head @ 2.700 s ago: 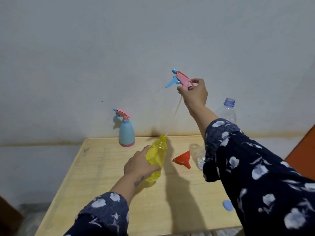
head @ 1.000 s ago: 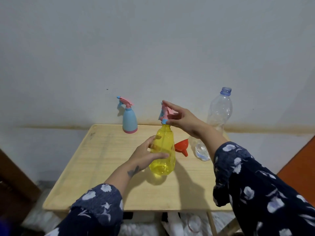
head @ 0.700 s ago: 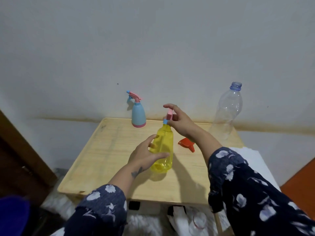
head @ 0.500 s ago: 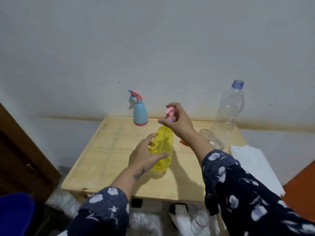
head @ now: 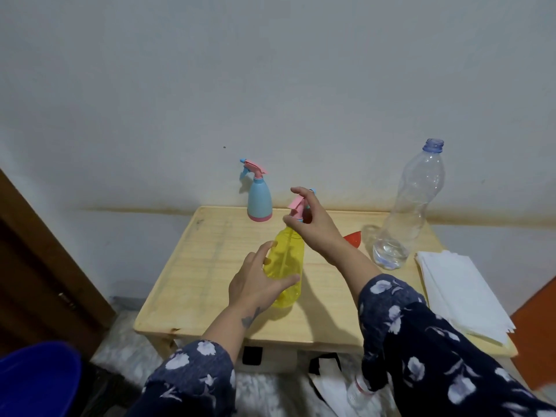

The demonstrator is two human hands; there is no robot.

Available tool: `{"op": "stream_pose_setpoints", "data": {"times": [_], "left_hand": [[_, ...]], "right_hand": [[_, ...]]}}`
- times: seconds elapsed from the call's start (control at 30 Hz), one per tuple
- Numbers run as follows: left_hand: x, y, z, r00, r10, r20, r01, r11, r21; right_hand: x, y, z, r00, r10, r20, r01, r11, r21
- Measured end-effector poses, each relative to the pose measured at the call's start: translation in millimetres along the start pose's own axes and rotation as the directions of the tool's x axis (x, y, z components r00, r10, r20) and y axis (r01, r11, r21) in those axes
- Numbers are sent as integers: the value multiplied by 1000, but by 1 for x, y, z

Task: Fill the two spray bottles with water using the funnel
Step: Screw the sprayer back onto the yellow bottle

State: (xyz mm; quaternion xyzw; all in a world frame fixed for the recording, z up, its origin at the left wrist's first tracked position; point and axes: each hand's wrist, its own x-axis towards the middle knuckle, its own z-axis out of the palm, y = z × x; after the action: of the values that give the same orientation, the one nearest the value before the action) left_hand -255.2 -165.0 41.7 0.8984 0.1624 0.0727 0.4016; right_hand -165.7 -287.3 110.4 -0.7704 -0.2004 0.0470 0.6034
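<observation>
Yellow spray bottle [head: 285, 266] upright in left hand [head: 255, 284] curled round its body, right hand [head: 313, 227] fingers pinching its pink sprayer head [head: 296, 207].

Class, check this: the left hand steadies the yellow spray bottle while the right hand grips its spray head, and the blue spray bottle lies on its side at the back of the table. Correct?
Not quite. The head view shows the blue spray bottle standing upright at the back of the table. The rest holds: left hand on the yellow spray bottle, right hand on its spray head.
</observation>
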Motion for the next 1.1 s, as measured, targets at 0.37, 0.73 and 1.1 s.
{"op": "stream_pose_setpoints", "data": {"times": [0.37, 0.73, 1.1], "left_hand": [[-31, -44, -24, 1000, -22, 0, 22, 999, 47], [-74, -54, -9, 992, 77, 101, -98, 971, 217], [-45, -92, -32, 833, 43, 552, -274, 898, 344]], "right_hand": [[-30, -10, 54, 981, 49, -189, -66, 994, -82], [-75, 10, 80, 919, 120, -375, -180, 975, -129], [-162, 77, 39, 857, 300, -420, -427, 868, -252]]}}
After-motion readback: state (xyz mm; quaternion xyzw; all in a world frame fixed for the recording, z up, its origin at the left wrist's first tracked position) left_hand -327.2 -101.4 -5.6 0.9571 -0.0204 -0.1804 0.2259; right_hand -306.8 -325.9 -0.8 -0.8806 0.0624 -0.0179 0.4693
